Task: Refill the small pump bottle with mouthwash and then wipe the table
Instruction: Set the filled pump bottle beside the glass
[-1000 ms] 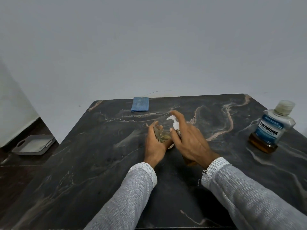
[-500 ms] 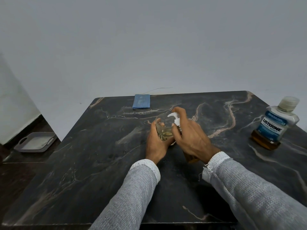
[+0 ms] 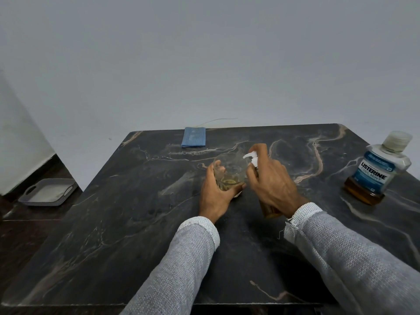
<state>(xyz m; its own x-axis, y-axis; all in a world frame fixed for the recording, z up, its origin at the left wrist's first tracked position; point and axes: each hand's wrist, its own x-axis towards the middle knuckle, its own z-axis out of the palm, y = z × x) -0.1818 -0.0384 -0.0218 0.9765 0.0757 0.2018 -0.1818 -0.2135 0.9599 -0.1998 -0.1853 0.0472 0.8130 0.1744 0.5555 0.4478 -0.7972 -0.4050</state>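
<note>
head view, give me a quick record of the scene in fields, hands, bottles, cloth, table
left hand: grips a clear glass holding a little yellowish liquid
right hand: grips the small pump bottle, a finger on the white pump head, nozzle toward the glass
mouthwash bottle: upright at the table's right side, cap on, amber liquid low
blue cloth: folded, at the far edge
table: dark marble
grey tray: on the floor, left
</note>
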